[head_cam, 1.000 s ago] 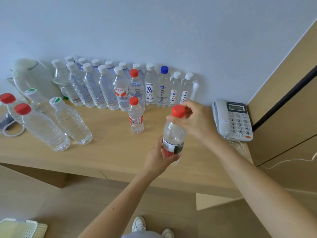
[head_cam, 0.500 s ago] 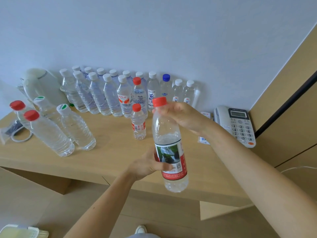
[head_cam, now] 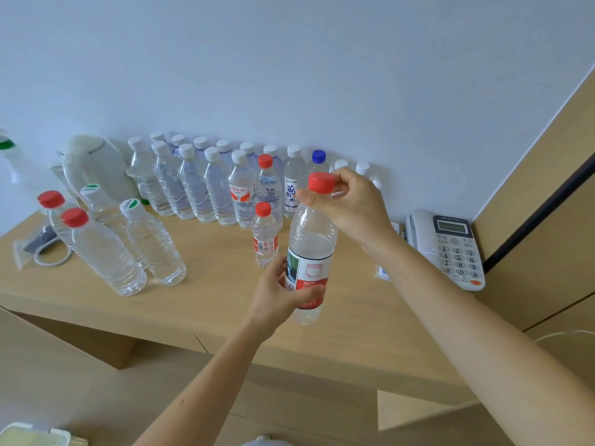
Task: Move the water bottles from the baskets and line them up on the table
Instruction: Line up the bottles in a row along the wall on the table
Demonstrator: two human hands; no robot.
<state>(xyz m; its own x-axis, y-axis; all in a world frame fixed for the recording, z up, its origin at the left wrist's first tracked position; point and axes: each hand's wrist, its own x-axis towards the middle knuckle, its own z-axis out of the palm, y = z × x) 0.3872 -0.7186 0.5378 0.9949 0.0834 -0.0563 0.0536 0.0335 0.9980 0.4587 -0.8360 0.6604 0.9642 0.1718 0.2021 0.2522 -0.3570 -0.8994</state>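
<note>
Bare forearms (head_cam: 206,391), left hand (head_cam: 277,294), right hand (head_cam: 351,204)

Count on the desk (head_cam: 209,300): 14 white-capped bottles (head_cam: 212,153), two rows at the wall. 1 blue-capped bottle (head_cam: 318,156). 2 green-topped bottles (head_cam: 130,204). 4 red-capped bottles (head_cam: 74,217) standing, plus 1 held bottle (head_cam: 310,252) above the desk, so 5 red. 22 bottles total. Also 1 kettle (head_cam: 96,165), 1 telephone (head_cam: 450,249), 1 bagged cable (head_cam: 42,246). Floor: 1 basket (head_cam: 32,436), cut off at the corner. Left edge: 1 green-topped item (head_cam: 6,144), can't tell what.
</note>
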